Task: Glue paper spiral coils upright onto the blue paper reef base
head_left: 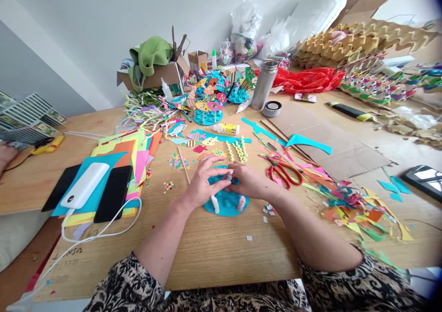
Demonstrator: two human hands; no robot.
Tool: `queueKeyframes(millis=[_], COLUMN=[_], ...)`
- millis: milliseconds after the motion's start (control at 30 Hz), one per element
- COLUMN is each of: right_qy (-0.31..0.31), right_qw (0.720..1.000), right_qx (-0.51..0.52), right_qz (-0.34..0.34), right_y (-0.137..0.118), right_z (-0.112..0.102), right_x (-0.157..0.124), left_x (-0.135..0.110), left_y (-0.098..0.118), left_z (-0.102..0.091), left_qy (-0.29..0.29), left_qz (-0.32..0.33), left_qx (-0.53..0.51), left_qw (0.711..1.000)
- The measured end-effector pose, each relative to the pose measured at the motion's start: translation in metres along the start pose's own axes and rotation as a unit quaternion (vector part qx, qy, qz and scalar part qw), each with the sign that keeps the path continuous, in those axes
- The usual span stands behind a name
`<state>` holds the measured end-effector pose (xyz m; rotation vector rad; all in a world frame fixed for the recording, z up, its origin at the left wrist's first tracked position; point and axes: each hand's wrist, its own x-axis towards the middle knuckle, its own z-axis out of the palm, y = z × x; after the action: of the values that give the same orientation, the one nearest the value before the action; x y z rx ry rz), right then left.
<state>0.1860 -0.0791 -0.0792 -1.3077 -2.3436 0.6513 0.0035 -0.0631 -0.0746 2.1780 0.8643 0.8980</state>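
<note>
A round blue paper base point(226, 206) lies on the table beneath both hands. Two pale pink folded paper springs, a left one point(215, 204) and a right one point(241, 203), stand near its front edge. My left hand point(207, 178) and my right hand point(250, 180) meet above the base. Between their closed fingertips is a small pale folded paper strip point(229, 175), partly hidden by the fingers. Just beyond the hands stand several yellow paper springs point(240, 150). Cut-out paper fish point(210, 141) lie behind my left hand.
Red-handled scissors point(286, 173) and paper scraps lie to the right. A glue bottle point(227, 128), a steel flask point(265, 86) and finished fish decorations point(209, 111) stand farther back. Coloured paper, a white power bank point(84, 185) and a phone point(113, 194) lie left, with a trailing cable.
</note>
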Motion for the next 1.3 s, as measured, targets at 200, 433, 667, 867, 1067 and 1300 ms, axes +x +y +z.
queueKeyframes(millis=[200,433,667,867,1067,1300], right_qy=[0.009,-0.008,-0.019,-0.008,-0.004,-0.006], right_qw=[1.0,0.999,0.998,0.999,0.999,1.0], right_qx=[0.0,-0.032,-0.061,-0.047,-0.042,-0.031], right_qz=[0.005,0.027,0.012,-0.011,-0.013,-0.004], right_y=[0.002,-0.003,-0.005,-0.002,0.0,-0.001], right_z=[0.008,0.01,0.009,0.011,0.011,0.01], right_x=[0.001,0.003,0.004,0.004,0.003,0.003], left_x=[0.0,0.001,0.001,0.001,0.001,0.001], left_y=[-0.001,0.005,0.007,0.002,-0.004,-0.006], left_z=[0.002,0.004,0.006,0.003,-0.001,-0.006], left_qy=[0.024,0.034,0.048,0.05,0.047,0.037], left_qz=[0.009,0.008,0.018,0.01,0.0,-0.016], left_qx=[-0.019,-0.024,0.001,-0.005,-0.019,-0.022], left_qw=[0.999,0.999,0.999,0.999,0.999,0.999])
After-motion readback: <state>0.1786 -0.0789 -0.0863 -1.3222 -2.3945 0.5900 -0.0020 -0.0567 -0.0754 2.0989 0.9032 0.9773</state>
